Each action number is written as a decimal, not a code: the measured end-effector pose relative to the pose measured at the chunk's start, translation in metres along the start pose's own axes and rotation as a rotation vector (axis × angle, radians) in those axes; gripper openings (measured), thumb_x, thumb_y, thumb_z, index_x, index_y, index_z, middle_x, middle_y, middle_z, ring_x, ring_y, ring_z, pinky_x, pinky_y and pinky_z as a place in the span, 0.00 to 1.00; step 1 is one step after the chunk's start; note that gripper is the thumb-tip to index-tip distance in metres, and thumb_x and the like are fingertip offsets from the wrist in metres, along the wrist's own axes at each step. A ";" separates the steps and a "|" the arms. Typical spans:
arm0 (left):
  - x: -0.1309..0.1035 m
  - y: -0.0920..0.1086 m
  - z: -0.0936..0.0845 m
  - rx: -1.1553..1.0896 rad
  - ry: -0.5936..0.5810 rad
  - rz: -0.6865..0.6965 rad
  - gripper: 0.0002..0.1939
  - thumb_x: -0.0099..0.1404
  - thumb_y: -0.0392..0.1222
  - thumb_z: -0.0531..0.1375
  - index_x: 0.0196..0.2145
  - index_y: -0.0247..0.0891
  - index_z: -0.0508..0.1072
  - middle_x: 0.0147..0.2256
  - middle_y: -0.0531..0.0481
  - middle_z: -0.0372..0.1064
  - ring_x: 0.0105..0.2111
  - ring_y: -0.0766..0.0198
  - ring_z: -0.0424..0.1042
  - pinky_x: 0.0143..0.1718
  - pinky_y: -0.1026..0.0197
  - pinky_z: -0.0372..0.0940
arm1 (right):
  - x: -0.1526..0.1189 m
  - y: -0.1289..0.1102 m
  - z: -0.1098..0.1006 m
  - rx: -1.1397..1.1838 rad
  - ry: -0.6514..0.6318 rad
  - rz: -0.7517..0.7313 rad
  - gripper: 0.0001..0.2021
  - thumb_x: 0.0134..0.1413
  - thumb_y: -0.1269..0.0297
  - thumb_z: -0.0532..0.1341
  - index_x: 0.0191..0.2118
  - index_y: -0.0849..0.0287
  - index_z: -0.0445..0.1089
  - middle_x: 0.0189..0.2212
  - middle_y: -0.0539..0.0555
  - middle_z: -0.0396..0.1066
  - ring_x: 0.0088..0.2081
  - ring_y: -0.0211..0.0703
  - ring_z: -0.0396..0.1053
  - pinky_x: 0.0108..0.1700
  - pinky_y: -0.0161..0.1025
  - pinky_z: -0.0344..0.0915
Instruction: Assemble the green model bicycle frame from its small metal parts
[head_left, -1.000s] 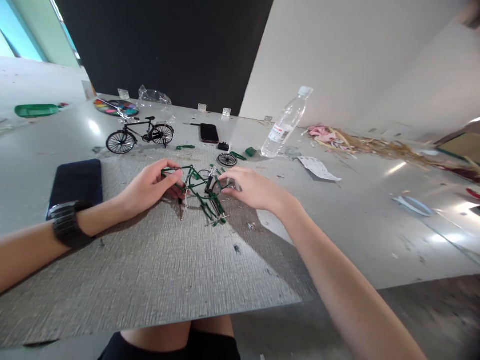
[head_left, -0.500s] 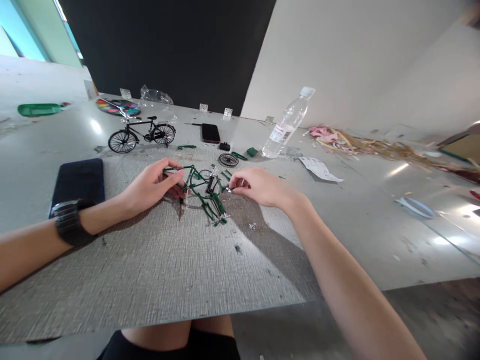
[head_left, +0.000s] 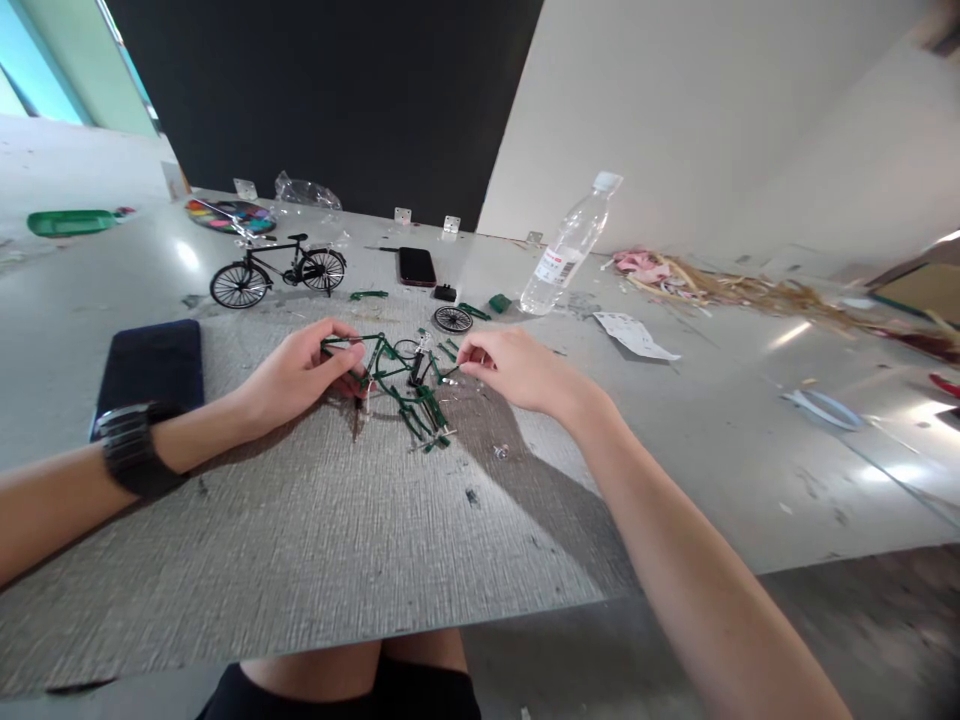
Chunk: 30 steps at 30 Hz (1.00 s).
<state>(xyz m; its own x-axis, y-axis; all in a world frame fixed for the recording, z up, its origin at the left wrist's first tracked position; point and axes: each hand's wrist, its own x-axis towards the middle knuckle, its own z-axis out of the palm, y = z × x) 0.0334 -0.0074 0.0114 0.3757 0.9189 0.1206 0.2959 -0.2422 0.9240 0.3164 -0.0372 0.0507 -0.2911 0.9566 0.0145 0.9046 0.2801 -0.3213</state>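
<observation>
Grip of left hand (head_left: 300,366) stays closed on green frame (head_left: 381,340), mid-table (head_left: 300,560). Right hand (head_left: 517,372), at silver bit (head_left: 450,381) half a second ago, now meets green rod (head_left: 448,372); pinch cannot be told. Handling apparently shifts between parts.

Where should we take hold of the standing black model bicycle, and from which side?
Probably by its top tube, pinched from above: the black model bicycle stands upright, so that thin bar sits high and uncovered, ahead of the saddle.
</observation>
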 end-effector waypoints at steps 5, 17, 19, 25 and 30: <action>0.000 -0.001 -0.001 0.015 -0.006 0.009 0.15 0.67 0.52 0.62 0.42 0.38 0.69 0.32 0.48 0.77 0.29 0.59 0.80 0.30 0.62 0.74 | 0.001 -0.001 0.002 0.019 0.023 -0.027 0.09 0.64 0.64 0.59 0.43 0.56 0.77 0.41 0.58 0.78 0.39 0.49 0.73 0.41 0.48 0.65; 0.000 0.000 -0.001 0.055 0.016 0.039 0.14 0.68 0.53 0.60 0.40 0.39 0.70 0.30 0.49 0.77 0.25 0.62 0.77 0.27 0.63 0.71 | 0.004 -0.018 0.013 0.126 -0.091 -0.249 0.13 0.62 0.57 0.65 0.50 0.52 0.77 0.48 0.56 0.74 0.49 0.52 0.70 0.48 0.47 0.66; -0.001 0.000 -0.001 0.054 0.012 0.033 0.14 0.68 0.53 0.60 0.41 0.39 0.70 0.31 0.49 0.77 0.25 0.63 0.77 0.26 0.64 0.70 | 0.005 -0.013 0.013 0.093 -0.067 -0.200 0.13 0.62 0.58 0.64 0.50 0.52 0.77 0.48 0.57 0.74 0.48 0.52 0.71 0.47 0.48 0.66; -0.001 0.001 -0.003 0.082 -0.014 0.038 0.15 0.66 0.52 0.64 0.43 0.40 0.69 0.27 0.51 0.78 0.25 0.61 0.78 0.25 0.65 0.69 | 0.006 0.001 0.010 -0.020 0.025 -0.095 0.12 0.63 0.61 0.62 0.50 0.53 0.77 0.47 0.59 0.74 0.45 0.53 0.72 0.45 0.51 0.66; 0.000 0.001 -0.002 0.037 -0.019 0.004 0.19 0.61 0.52 0.67 0.42 0.40 0.68 0.27 0.51 0.78 0.27 0.59 0.79 0.27 0.64 0.71 | 0.004 -0.014 0.015 0.017 0.064 -0.200 0.19 0.68 0.55 0.57 0.60 0.52 0.72 0.56 0.60 0.71 0.55 0.56 0.69 0.54 0.53 0.67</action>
<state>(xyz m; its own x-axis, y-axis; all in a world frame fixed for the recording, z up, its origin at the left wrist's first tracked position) 0.0320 -0.0071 0.0133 0.3933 0.9120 0.1169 0.3268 -0.2575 0.9093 0.2981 -0.0385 0.0411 -0.4434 0.8853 0.1400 0.8251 0.4641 -0.3222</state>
